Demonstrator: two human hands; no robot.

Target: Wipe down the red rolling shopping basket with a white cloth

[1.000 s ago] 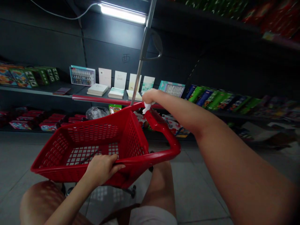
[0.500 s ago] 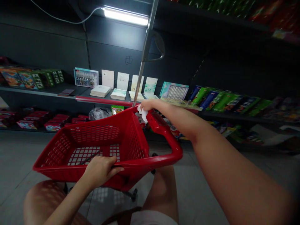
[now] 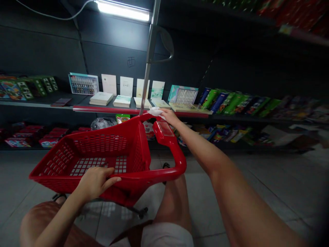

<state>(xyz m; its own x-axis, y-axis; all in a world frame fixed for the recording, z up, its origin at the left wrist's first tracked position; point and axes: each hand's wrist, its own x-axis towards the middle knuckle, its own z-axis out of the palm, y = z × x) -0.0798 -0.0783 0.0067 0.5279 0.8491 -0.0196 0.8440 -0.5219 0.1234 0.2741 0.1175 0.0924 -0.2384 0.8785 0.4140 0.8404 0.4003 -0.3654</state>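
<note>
A red plastic shopping cart (image 3: 138, 175) with perforated basket walls stands between my knees. My left hand (image 3: 95, 180) is closed over the near rim of the basket, thumb on the outer side. At the far end of the handle, my right hand (image 3: 168, 116) grips a crumpled white tissue (image 3: 155, 111), which lies against the red frame. A clear-covered panel (image 3: 166, 128) sits on the handle just below that hand. From the cart's far side rises a metal pole (image 3: 146, 82) with a grey loop bracket (image 3: 164, 44).
Behind the cart runs a dark shelf with notebooks (image 3: 102, 98), pen sets (image 3: 84, 84) and green and blue snack bags (image 3: 231, 103). Red boxes (image 3: 53, 136) fill the lower shelf. A tube light (image 3: 123, 10) glows above. Grey floor tiles (image 3: 218, 192) lie to the right.
My right hand has slid the tissue from the handle's upper end onto the far rim by the pole. The view has shifted, so the scene sits further left. My left hand still holds the rim.
</note>
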